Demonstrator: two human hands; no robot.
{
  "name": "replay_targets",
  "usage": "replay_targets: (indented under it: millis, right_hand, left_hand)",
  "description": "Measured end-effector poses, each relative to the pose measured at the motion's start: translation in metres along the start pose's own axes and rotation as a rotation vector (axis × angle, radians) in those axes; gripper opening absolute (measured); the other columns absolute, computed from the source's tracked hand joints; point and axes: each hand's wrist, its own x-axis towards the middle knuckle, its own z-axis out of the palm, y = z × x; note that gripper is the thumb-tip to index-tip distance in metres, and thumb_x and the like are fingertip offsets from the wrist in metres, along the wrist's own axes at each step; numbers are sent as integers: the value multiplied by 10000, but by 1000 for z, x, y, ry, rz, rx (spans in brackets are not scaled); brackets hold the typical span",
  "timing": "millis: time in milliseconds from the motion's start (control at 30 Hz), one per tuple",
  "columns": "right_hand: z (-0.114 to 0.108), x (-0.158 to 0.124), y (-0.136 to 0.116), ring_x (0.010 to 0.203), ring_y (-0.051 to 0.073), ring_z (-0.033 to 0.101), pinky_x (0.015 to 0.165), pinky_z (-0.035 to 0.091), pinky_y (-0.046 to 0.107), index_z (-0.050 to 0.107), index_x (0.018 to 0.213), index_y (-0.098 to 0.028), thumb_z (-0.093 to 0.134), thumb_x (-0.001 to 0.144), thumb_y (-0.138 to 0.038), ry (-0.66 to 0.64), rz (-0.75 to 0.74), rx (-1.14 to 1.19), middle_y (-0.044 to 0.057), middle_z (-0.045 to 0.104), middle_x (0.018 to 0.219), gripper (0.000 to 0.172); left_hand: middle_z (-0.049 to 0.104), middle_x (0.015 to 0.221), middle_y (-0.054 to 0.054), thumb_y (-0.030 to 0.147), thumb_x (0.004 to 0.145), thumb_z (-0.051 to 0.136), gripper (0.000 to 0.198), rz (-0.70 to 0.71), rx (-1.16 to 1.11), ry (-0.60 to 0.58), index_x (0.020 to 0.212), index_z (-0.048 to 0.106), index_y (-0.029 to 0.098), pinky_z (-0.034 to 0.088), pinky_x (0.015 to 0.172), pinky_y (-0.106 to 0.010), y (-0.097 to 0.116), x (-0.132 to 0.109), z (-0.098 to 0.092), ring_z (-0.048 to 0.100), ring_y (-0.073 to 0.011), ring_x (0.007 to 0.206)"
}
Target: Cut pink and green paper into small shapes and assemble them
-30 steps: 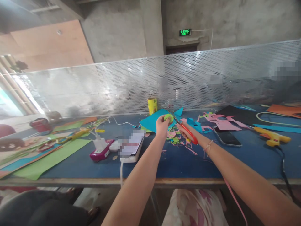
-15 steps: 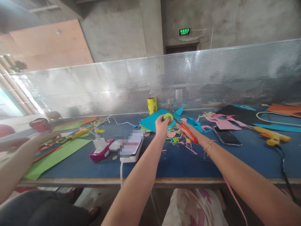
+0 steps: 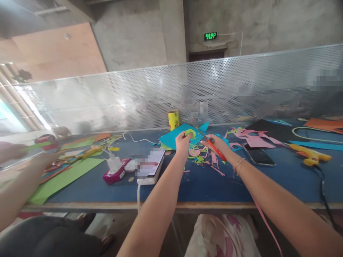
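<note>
Between the fingers of my left hand (image 3: 183, 141) is a small round piece of light green paper (image 3: 190, 134). My right hand (image 3: 215, 143) grips red-handled scissors (image 3: 217, 150), whose blades point up and left, just right of the green piece. The blades look slightly apart from it; whether they touch is hard to tell. Behind both hands lies a blue paper sheet (image 3: 171, 137). Pink and green paper scraps (image 3: 199, 156) are scattered on the table below them.
A phone (image 3: 154, 162) rests on a white block beside a purple power strip (image 3: 115, 175). Another phone (image 3: 259, 155) and a yellow glue gun (image 3: 311, 154) lie to the right. A yellow roll (image 3: 173, 120) stands near the perforated metal screen (image 3: 120, 103). At left, a co-worker's arm (image 3: 24, 185) reaches over papers.
The scissors have drawn slightly away from the green paper, and their handles have turned a little in my right hand. At left, the co-worker's other hand now raises a green strip.
</note>
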Motion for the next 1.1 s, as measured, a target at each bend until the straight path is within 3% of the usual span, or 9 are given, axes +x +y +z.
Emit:
replay_targets:
  millis: [100, 233, 467, 733, 933, 1100]
  right_hand:
    - [-1, -2, -2, 396, 92, 344, 409, 242, 226, 383, 678, -219, 531, 655, -607, 9, 51, 19, -75, 349, 445, 415]
    - [0, -12, -13, 373, 72, 288, 383, 243, 226, 356, 722, -221, 461, 675, -667, -106, 27, 133, -85, 317, 460, 461]
    - [7, -22, -20, 400, 83, 332, 386, 262, 232, 321, 696, -221, 423, 686, -693, -199, 78, 203, -65, 356, 497, 484]
    - [6, -15, -13, 401, 72, 309, 398, 267, 223, 318, 694, -221, 451, 687, -667, -129, 21, 202, -82, 329, 485, 466]
    - [4, -11, -7, 391, 77, 299, 395, 247, 229, 350, 697, -227, 507, 687, -605, -109, 23, 125, -81, 331, 467, 410]
    - [5, -16, -11, 427, 86, 317, 415, 266, 238, 373, 695, -220, 495, 723, -570, -156, -46, 163, -69, 346, 494, 372]
  left_hand:
    - [551, 635, 20, 233, 603, 641, 165, -17, 28, 46, 751, 618, 164, 351, 504, -185, 0, 0, 0, 474, -69, 553]
    - [581, 714, 8, 226, 589, 658, 207, -78, -45, 28, 774, 578, 176, 389, 533, -192, 0, -1, 2, 523, -78, 597]
    - [573, 740, -1, 159, 557, 685, 244, -69, -214, -33, 757, 545, 156, 469, 652, -247, -2, -3, 5, 560, -98, 678]
    - [577, 669, 6, 198, 515, 729, 302, -108, -202, -27, 741, 534, 155, 442, 573, -219, -4, 0, 6, 557, -94, 604]
    - [451, 467, 52, 274, 535, 702, 217, -133, -139, -56, 629, 557, 143, 317, 429, -177, -6, 1, 3, 406, -43, 425]
    - [456, 491, 50, 322, 525, 712, 259, -123, -101, -77, 626, 554, 142, 352, 453, -173, -5, -1, 5, 430, -47, 449]
